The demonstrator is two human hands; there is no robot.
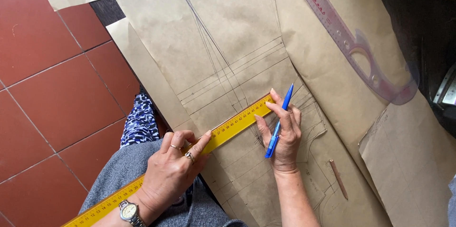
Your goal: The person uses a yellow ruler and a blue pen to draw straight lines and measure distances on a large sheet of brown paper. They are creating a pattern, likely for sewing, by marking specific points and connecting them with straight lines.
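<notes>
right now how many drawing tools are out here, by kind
yellow ruler: 1, pressed by the left hand and the right hand
blue pen: 1, in the right hand
brown pencil: 1, lying on the paper
clear curve ruler: 1
total: 4

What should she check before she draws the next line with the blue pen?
1. Yellow ruler lies flat on the brown pattern paper: ok.
2. Left hand presses the ruler down: ok.
3. Right hand holds the blue pen and its fingertips touch the ruler's end: ok.
4. Pen tip on the paper at the ruler's edge: not ok, the pen points up, away from the paper.
5. Ruler edge lined up with the right marks: cannot tell.
6. Brown pencil and clear curved ruler lie apart from the line: ok.
</notes>
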